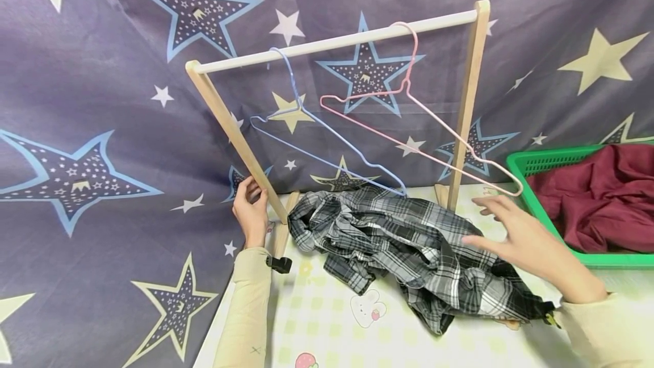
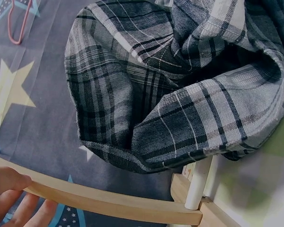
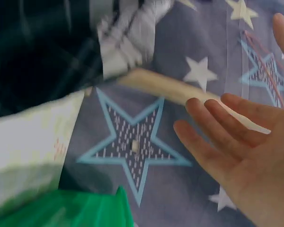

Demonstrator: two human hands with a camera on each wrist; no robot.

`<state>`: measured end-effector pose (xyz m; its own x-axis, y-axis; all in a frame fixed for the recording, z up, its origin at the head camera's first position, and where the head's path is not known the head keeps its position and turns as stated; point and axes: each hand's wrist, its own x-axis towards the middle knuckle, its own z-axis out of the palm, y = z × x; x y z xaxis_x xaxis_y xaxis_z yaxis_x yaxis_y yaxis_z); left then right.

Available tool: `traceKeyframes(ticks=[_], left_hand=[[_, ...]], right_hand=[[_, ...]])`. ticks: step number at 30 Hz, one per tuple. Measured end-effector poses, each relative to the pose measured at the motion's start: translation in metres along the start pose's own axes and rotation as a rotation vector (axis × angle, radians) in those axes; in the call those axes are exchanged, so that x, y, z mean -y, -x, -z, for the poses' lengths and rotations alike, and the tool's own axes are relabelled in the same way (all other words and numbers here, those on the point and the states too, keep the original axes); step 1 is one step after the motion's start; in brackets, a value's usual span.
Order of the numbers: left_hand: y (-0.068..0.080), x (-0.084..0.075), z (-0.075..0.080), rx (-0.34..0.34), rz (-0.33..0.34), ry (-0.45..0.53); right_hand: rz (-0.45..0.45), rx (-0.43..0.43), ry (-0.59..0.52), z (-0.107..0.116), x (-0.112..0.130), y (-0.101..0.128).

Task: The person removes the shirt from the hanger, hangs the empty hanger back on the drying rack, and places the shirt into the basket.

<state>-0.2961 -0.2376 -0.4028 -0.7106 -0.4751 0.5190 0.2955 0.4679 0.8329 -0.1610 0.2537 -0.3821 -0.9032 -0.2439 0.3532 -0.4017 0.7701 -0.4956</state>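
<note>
While the left hand (image 1: 250, 209) curls its fingers and thumb round the lower part of the wooden rack's (image 1: 232, 129) left upright, the right hand (image 1: 516, 235) hovers flat and spread above the right side of the crumpled plaid shirt (image 1: 409, 243), holding nothing; whether its fingertips brush the cloth cannot be told. The left wrist view shows the left hand's fingers (image 2: 9, 187) pressed against the wooden upright (image 2: 109, 203), with the plaid shirt (image 2: 180, 90) bunched just beyond it. The right wrist view shows the right hand (image 3: 246, 146) with palm open and fingers straight and slightly apart, the picture being blurred.

That shirt lies in a heap on the pale checked table cover (image 1: 327, 322), between the rack's two feet and spreading toward the near right. A white rail (image 1: 337, 41) joins the tops of the two uprights, and from it hang a blue wire hanger (image 1: 327, 135) on the left and a pink wire hanger (image 1: 424, 118) on the right, both tilted, with their lower ends reaching down to the right. At the far right stands a green basket (image 1: 541, 161) holding dark red cloth (image 1: 603, 197). A purple star-printed curtain (image 1: 102, 101) hangs behind everything.
</note>
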Motion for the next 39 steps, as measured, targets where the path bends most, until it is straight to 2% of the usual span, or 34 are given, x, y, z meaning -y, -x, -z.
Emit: traceKeyframes(ticks=[8,14,21,26,30,35,39], left_hand=[[0.000,-0.001,0.001,0.008,0.020,-0.002],[0.000,-0.001,0.000,0.011,0.007,0.003],[-0.001,0.000,-0.001,-0.010,-0.008,0.012],[-0.002,0.000,-0.003,-0.024,-0.025,0.027],[-0.002,0.000,-0.004,-0.041,-0.025,0.022],[-0.002,0.000,-0.005,-0.046,-0.017,0.021],[-0.002,0.001,-0.004,-0.042,-0.010,0.024]], right_hand=[[0.037,0.090,-0.001,-0.030,0.019,-0.012],[0.044,0.145,-0.024,-0.046,0.026,-0.023],[0.137,0.110,0.039,-0.065,0.029,-0.038],[0.148,0.085,0.109,-0.080,0.028,-0.046],[0.126,0.110,0.123,-0.092,0.025,-0.052],[0.065,0.192,0.145,-0.107,0.017,-0.057],[0.024,0.238,0.121,-0.118,0.009,-0.059]])
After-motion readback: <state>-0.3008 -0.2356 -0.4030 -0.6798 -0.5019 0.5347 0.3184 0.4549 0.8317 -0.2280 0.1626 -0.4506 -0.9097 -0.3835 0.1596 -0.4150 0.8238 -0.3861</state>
